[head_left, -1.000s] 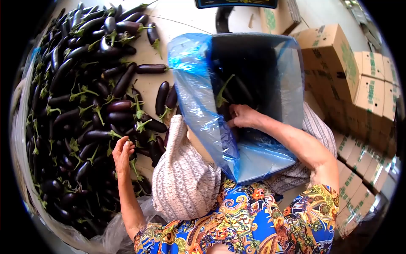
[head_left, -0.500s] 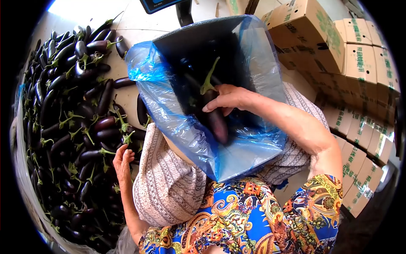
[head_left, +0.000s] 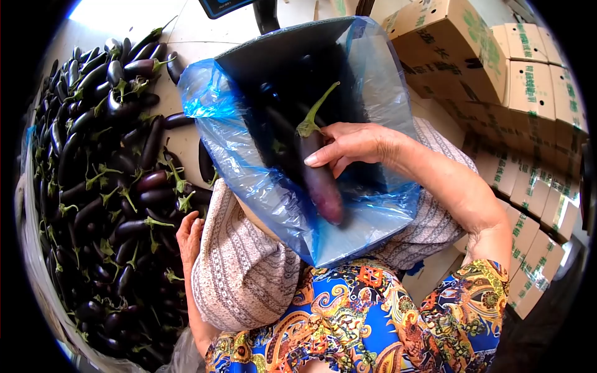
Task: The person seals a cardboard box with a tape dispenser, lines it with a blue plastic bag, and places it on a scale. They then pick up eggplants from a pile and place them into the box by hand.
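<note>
My right hand (head_left: pixel 354 146) grips a dark purple eggplant (head_left: pixel 320 180) just below its green cap, over the mouth of a box lined with a blue plastic bag (head_left: pixel 233 137). The fruit's paler tip points toward me and its long stem points away. Other dark eggplants lie in shadow inside the box. My left hand (head_left: pixel 189 236) is beside my left knee, at the right edge of a large heap of eggplants (head_left: pixel 118 205). Its fingers are bent and partly hidden, so whether they hold anything does not show.
Stacked cardboard boxes (head_left: pixel 528 93) with green print stand at the right. Behind the lined box is a dark device (head_left: pixel 227 6) on a post (head_left: pixel 266 17). Clear plastic sheeting (head_left: pixel 43 273) borders the heap on the left. Patterned cloth covers my legs.
My right hand has moved slightly right and toward me with the eggplant, which now shows more clearly. My left hand has shifted a little toward my knee. The view has shifted slightly.
</note>
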Demonstrator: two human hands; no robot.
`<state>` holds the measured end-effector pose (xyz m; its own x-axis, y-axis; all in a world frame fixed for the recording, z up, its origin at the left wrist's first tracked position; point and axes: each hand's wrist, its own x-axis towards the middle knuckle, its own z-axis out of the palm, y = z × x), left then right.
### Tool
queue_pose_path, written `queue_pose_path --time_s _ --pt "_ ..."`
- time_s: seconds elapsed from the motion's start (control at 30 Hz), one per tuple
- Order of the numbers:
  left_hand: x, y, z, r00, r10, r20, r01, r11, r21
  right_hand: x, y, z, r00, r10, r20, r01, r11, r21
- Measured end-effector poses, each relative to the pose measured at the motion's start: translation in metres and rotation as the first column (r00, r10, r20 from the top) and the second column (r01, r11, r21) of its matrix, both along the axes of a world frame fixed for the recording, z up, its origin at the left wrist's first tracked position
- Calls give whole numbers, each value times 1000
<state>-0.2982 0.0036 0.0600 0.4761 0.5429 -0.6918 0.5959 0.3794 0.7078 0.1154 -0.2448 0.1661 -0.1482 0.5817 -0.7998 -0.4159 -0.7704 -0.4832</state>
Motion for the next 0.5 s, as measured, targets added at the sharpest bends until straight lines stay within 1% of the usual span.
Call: queue_pose_path --time_s 0.03,0.1,0.13,0.17,0.2,0.23,0.27,0.3,0.37,0.43,0.47,0.5 --pt "0 -1 -1 1000 2 12 -2 1000 -15 0 -2 -4 1000 12 -25 -11 1000 13" --pt "-5 -3 -5 999 18 34 -17 999 -36 -5 -6 -17 998 -45 -39 48 995 82" --pt "-5 -4 -5 998 61 -24 -62 996 -65 -10 -5 -26 997 -61 -53 68 990 125" --pt "-13 -4 -15 998 -63 13 62 997 49 -16 -5 -35 998 -51 -30 55 990 134" --pt "-11 -10 -17 1000 -14 -7 15 997 72 -26 -4 -54 999 -41 22 40 998 49" --pt "1 -10 -6 1000 18 -20 -18 1000 2 -35 0 -70 997 -10 72 11 1000 -24" --pt "-1 -9 -10 998 -45 -37 49 994 96 -44 5 -83 987 74 142 -64 995 -71" --pt "-7 -10 -14 998 29 -59 -28 999 22 -51 9 -92 964 155 216 -133 984 -115" --pt "-17 -10 -15 996 84 -31 -82 995 53 -58 8 -99 957 67 281 -67 998 -11" --pt "-16 -4 4 987 57 -153 -7 952 307 -57 3 -93 935 82 345 -91 996 8" --pt "-17 -1 7 991 8 -132 79 767 637 -60 0 -92 919 66 389 -82 996 24" --pt "-15 8 19 978 -37 -204 177 659 731 -62 2 -86 898 47 437 -70 997 38"
